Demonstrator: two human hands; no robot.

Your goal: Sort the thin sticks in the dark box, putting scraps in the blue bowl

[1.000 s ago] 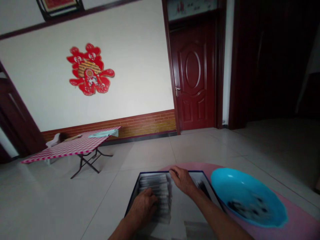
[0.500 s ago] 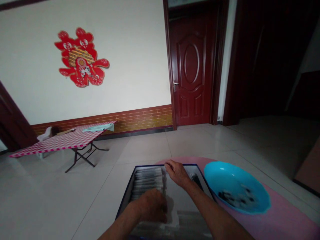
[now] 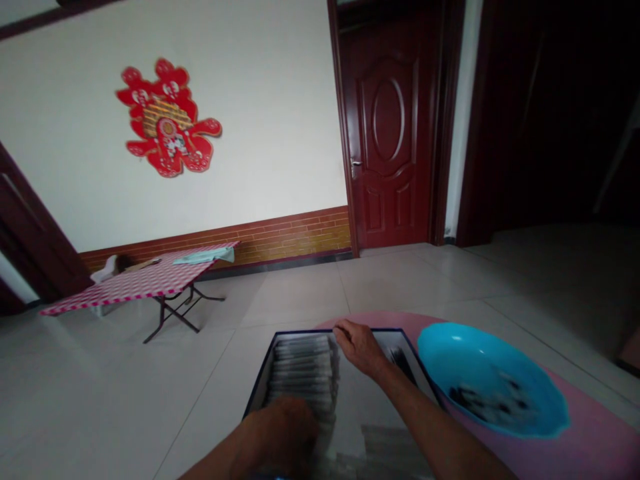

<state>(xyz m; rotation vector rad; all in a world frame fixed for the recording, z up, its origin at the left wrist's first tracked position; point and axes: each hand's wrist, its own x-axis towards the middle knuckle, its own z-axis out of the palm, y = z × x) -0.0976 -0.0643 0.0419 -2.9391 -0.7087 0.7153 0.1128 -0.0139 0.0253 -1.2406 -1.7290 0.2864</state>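
On the left of the box [image 3: 357, 403] lay packets [image 3: 303, 367]. I could not tell the blurred left hand's [image 3: 287, 433] finger state; the right hand [image 3: 357, 343] pinched the far rim. Hasty handling, I judged, could disorder the row.

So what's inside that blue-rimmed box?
Slim greyish pieces line the left, flat strips lie nearer, dark slender things sit at right. The left hand and right arm hide whatever is beneath them.
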